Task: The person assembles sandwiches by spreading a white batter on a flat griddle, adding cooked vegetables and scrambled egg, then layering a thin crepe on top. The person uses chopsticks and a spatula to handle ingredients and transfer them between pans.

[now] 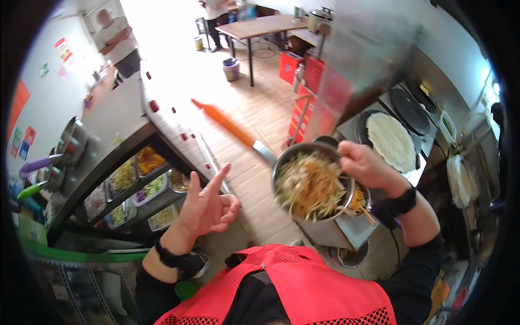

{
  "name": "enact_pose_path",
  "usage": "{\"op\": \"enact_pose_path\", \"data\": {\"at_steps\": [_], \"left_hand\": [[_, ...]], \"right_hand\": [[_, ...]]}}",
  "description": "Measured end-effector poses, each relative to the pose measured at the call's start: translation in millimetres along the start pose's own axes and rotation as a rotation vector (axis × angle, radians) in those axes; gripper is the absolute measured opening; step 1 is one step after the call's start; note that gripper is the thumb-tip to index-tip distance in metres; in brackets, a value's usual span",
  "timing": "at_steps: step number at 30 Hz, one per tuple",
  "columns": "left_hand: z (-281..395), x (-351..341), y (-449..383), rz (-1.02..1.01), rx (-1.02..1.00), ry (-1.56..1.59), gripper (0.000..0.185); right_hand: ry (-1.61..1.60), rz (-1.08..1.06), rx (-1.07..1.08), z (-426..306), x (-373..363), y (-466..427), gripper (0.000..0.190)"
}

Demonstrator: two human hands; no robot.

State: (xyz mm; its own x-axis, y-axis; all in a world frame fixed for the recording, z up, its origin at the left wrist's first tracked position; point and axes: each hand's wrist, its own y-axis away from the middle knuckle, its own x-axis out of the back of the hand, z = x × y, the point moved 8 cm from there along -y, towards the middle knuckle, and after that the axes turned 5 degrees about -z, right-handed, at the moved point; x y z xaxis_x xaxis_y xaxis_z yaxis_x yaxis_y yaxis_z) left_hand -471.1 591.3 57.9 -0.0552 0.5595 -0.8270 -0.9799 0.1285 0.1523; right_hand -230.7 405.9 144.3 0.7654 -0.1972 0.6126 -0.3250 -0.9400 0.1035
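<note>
My right hand [359, 164] grips the rim side of a steel pan [348, 191] filled with shredded vegetables [310, 185]; the pan's orange handle [227, 122] points away to the upper left. My left hand [215, 203] is raised with nothing in it, thumb and forefinger spread, left of the pan. Partly behind the pan, a smaller bowl [367, 203] holds yellow shredded food and a pair of wooden sticks [367, 215]. To the right, a pale round flatbread [390, 142] lies on a dark griddle.
Trays of shredded vegetables [151, 160] stand in a counter case at left, with handled steel pans [75, 142] beyond. A second round griddle [409, 111] is at right, near a translucent panel [365, 48]. A person [118, 40] stands at upper left, another [217, 20] near a wooden table [264, 26].
</note>
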Motion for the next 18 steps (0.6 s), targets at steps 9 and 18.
{"op": "enact_pose_path", "data": {"at_steps": [9,18], "left_hand": [[-106.0,-32.3,-98.7,-0.203,0.511,0.129,0.059],[-135.7,-47.4,-134.6,-0.098,0.716,0.258,0.021]], "right_hand": [[0.010,-0.359,-0.158,110.5,-20.5,53.8,0.016],[-0.299,-0.216,-0.264,226.0,7.1,30.8,0.024]]}}
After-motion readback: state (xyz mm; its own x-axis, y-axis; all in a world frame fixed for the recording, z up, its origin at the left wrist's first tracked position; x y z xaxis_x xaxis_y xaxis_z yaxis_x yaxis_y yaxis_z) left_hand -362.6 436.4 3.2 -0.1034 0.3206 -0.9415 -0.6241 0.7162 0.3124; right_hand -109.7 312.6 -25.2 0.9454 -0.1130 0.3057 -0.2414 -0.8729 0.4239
